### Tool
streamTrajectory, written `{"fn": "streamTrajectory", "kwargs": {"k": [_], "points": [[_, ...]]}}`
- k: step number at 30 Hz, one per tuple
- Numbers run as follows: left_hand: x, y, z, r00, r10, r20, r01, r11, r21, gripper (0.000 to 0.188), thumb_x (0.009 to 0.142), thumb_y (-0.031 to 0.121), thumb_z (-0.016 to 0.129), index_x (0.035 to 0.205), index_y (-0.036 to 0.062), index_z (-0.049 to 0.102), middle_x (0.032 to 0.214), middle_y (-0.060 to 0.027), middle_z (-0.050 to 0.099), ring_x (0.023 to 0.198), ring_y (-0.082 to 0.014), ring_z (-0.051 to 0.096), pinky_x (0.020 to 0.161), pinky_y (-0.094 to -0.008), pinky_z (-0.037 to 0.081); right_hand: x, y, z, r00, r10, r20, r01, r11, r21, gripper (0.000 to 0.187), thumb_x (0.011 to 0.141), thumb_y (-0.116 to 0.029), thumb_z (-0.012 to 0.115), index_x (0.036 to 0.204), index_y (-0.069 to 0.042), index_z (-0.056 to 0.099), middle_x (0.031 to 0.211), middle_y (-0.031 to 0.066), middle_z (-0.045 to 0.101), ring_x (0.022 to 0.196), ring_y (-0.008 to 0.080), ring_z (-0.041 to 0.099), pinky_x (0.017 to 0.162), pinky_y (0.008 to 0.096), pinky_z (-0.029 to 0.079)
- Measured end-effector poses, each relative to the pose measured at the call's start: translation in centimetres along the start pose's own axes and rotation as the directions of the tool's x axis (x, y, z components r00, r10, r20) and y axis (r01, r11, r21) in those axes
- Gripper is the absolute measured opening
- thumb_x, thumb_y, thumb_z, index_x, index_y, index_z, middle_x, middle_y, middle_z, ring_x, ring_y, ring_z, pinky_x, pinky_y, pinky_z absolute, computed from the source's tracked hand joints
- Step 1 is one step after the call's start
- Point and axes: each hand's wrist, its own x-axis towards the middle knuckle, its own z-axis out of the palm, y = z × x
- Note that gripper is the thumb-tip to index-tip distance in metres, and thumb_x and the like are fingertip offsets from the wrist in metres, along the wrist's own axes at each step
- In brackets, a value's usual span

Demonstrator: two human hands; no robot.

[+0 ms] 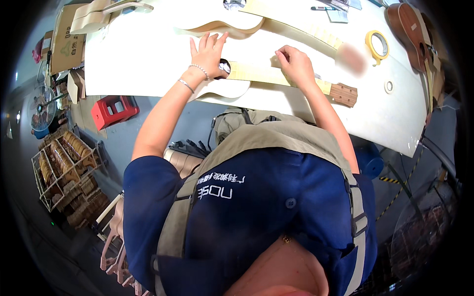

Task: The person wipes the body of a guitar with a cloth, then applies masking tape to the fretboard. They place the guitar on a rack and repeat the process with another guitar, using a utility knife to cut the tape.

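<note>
Two hands are down on one unfinished ukulele (256, 81), which lies flat near the front edge of the big white workbench (138, 59), right in front of the person. Its long axis runs across the bench, roughly left to right and sloping a little toward the near edge: the pale body sits at the person's left and the neck points off to their right, ending in a darker brown headstock (344, 94) near the bench edge. The left hand (210, 52) rests palm-down on the bench and the upper part of the body, fingers spread flat and pointing away from the person, with the round soundhole (224, 68) just beside the heel of that hand. The right hand (295, 63) sits further along, on the masked neck, fingers curled and drawn together on its far edge; whether they pinch a bit of tape I cannot tell. So the right hand is the nearer one to the headstock, which lies off to its right along the neck. A second bare ukulele body (222, 24) lies further back, and a roll of yellow tape (377, 45) lies well apart to the right.
</note>
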Motion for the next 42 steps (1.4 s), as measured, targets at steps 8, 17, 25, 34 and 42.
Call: {"fn": "streamTrajectory", "kwargs": {"k": [8,17,25,34,42], "points": [[10.2,2.5,-6.5,0.880,0.281,-0.383,-0.337,0.938,-0.084,0.050,0.083,0.038,0.063,0.123,0.0101,0.055,0.119,-0.0099,0.059,0.113,-0.0240,0.053,0.096,-0.0370,0.038,-8.1,-1.5,-2.5,0.953,0.057,0.299,-0.215,0.821,0.528,0.017,0.085,-0.017,0.063,0.082,0.000,0.066,0.075,0.0048,0.066,0.064,0.0095,0.057,0.060,0.0251,0.046],[17.8,8.9,-8.9,0.808,0.575,0.133,-0.537,0.809,-0.239,0.062,0.067,0.035,0.079,0.115,0.0019,0.058,0.096,-0.0132,0.064,0.086,-0.0241,0.060,0.077,-0.0319,0.047,-7.0,0.3,3.8,0.856,0.317,0.409,-0.334,-0.266,0.904,0.037,0.092,-0.020,0.056,0.122,0.001,0.051,0.115,0.0105,0.057,0.104,0.0205,0.057,0.091,0.0323,0.048],[7.8,-0.3,-24.0,0.669,0.444,-0.596,-0.733,0.262,-0.628,0.055,0.071,0.022,0.080,0.116,0.0045,0.053,0.100,-0.0065,0.061,0.092,-0.0154,0.055,0.082,-0.0301,0.046,-7.8,-7.8,-8.3,0.661,0.231,-0.714,0.654,0.288,0.699,0.032,0.086,-0.016,0.047,0.115,-0.002,0.045,0.107,0.0181,0.058,0.103,0.0304,0.056,0.097,0.0420,0.040],[-0.6,2.0,-20.5,0.408,0.043,-0.912,-0.854,0.370,-0.365,0.038,0.085,0.026,0.063,0.107,-0.0026,0.051,0.092,-0.0100,0.065,0.083,-0.0212,0.062,0.076,-0.0300,0.047,-4.9,-19.5,-8.0,0.468,-0.218,-0.856,0.649,0.743,0.165,0.031,0.091,-0.006,0.052,0.117,0.003,0.037,0.084,0.0058,0.051,0.072,0.0117,0.054,0.070,0.0263,0.047],[-3.6,4.0,-18.4,0.569,0.345,-0.747,-0.809,0.075,-0.582,0.057,0.095,0.053,0.036,0.120,0.0033,0.048,0.127,-0.0127,0.047,0.114,-0.0227,0.048,0.095,-0.0350,0.037,-3.6,-22.9,-5.0,0.643,-0.099,-0.760,0.417,0.877,0.238,0.050,0.082,-0.027,0.068,0.113,-0.001,0.039,0.091,0.0144,0.053,0.081,0.0237,0.057,0.071,0.0328,0.047]]}}
